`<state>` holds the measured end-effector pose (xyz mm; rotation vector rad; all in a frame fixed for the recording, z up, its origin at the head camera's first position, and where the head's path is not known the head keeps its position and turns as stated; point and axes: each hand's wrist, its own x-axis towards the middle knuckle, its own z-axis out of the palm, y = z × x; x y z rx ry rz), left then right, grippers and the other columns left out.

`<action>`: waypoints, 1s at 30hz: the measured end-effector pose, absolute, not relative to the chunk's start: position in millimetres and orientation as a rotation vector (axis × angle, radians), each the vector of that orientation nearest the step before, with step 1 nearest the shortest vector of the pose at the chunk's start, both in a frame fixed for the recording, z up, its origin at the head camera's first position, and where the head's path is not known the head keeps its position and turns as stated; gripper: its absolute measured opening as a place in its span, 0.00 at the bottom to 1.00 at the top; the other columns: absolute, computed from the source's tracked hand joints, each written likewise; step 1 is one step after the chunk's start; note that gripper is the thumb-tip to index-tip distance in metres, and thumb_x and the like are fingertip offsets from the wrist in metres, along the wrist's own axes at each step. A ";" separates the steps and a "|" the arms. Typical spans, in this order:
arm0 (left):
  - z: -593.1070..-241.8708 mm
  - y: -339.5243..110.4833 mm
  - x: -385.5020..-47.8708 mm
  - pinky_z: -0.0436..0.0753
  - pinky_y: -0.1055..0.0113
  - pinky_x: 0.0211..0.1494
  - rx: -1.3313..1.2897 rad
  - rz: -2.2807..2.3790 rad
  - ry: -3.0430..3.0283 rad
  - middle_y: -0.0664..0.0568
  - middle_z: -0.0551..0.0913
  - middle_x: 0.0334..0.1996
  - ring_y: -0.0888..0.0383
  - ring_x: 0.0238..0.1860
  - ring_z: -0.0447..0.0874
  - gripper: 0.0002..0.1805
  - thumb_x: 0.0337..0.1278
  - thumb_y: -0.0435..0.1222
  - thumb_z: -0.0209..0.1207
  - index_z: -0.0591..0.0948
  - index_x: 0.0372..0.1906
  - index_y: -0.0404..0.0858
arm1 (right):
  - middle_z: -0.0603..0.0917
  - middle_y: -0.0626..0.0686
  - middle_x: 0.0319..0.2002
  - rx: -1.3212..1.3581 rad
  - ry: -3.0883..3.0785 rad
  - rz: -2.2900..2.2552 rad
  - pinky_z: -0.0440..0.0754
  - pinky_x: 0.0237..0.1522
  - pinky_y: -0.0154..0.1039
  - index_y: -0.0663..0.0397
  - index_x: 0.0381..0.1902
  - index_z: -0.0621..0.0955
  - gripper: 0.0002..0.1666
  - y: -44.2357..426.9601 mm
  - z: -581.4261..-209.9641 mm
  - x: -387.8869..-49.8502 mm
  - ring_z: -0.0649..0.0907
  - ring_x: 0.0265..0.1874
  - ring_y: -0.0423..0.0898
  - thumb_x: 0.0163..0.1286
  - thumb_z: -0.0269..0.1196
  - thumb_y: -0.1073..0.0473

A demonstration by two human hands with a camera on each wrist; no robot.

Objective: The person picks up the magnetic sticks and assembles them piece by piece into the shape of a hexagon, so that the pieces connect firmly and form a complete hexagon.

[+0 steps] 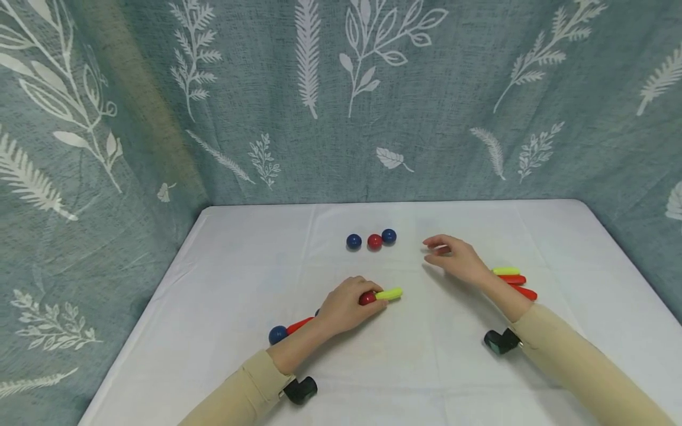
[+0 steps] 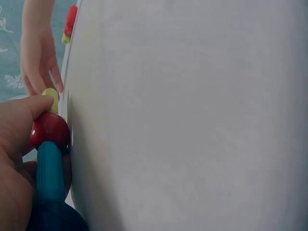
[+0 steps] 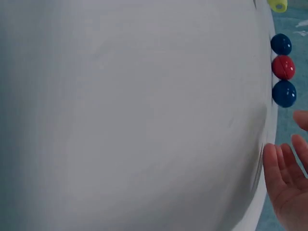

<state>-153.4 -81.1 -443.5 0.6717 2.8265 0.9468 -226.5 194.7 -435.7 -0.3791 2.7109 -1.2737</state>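
Note:
My left hand grips a red ball low over the white table. A yellow-green stick juts from that ball toward the right. In the left wrist view a teal stick runs from the ball's other side to a dark blue ball. To the right, my right hand holds nothing, its fingers loosely bent with a gap to the thumb. Nearest to it lie a blue ball, a red ball and another blue ball.
Beside my right forearm lie a yellow-green stick and two red sticks, partly covered. A blue ball with a red stick sits behind my left forearm, partly hidden. A leaf-patterned curtain hangs at the table's back.

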 end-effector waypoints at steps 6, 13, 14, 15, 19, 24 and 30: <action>-441.7 -85.1 -154.6 0.74 0.69 0.37 0.663 0.923 2.831 0.55 0.80 0.40 0.59 0.38 0.74 0.15 0.61 0.47 0.63 0.85 0.49 0.45 | 0.76 0.62 0.59 -0.503 2.712 -1.254 0.76 0.52 0.53 0.59 0.63 0.74 0.27 163.3 -429.7 -250.1 0.78 0.54 0.58 0.67 0.65 0.61; -443.7 -88.7 -154.7 0.74 0.70 0.36 0.713 0.931 2.834 0.55 0.80 0.39 0.60 0.38 0.74 0.14 0.61 0.47 0.64 0.85 0.47 0.45 | 0.73 0.65 0.61 -0.773 2.748 -1.163 0.76 0.52 0.54 0.60 0.64 0.73 0.29 137.3 -428.0 -267.0 0.76 0.54 0.61 0.65 0.65 0.66; -444.1 -89.1 -154.6 0.74 0.70 0.36 0.717 0.933 2.835 0.55 0.80 0.39 0.60 0.38 0.74 0.14 0.61 0.47 0.64 0.85 0.47 0.45 | 0.73 0.65 0.61 -0.793 2.745 -1.152 0.76 0.52 0.55 0.60 0.64 0.73 0.29 135.1 -428.1 -268.4 0.76 0.54 0.61 0.65 0.65 0.66; -444.2 -89.5 -154.3 0.74 0.70 0.36 0.719 0.933 2.837 0.55 0.80 0.39 0.60 0.38 0.74 0.14 0.60 0.47 0.64 0.85 0.47 0.45 | 0.73 0.65 0.61 -0.803 2.741 -1.142 0.76 0.53 0.55 0.60 0.63 0.73 0.29 133.1 -428.2 -269.6 0.76 0.54 0.61 0.65 0.65 0.66; -445.1 -89.1 -153.8 0.73 0.71 0.35 0.730 0.949 2.838 0.55 0.80 0.38 0.60 0.37 0.74 0.14 0.60 0.46 0.64 0.85 0.47 0.45 | 0.75 0.64 0.59 -0.798 2.739 -1.104 0.74 0.55 0.56 0.59 0.62 0.75 0.26 130.3 -429.7 -271.8 0.76 0.55 0.61 0.65 0.65 0.66; -443.8 -88.6 -152.9 0.73 0.71 0.34 0.735 0.956 2.837 0.55 0.80 0.37 0.60 0.37 0.74 0.13 0.60 0.46 0.64 0.85 0.46 0.45 | 0.77 0.64 0.56 -0.778 2.732 -1.089 0.75 0.54 0.54 0.61 0.57 0.77 0.22 133.5 -433.3 -267.7 0.77 0.55 0.61 0.65 0.65 0.66; -443.2 -89.1 -153.9 0.73 0.71 0.34 0.722 0.946 2.838 0.56 0.80 0.38 0.60 0.37 0.74 0.13 0.60 0.46 0.64 0.85 0.46 0.45 | 0.78 0.63 0.55 -0.748 2.684 -1.102 0.78 0.52 0.52 0.59 0.55 0.78 0.20 145.1 -434.5 -248.4 0.78 0.55 0.60 0.65 0.65 0.65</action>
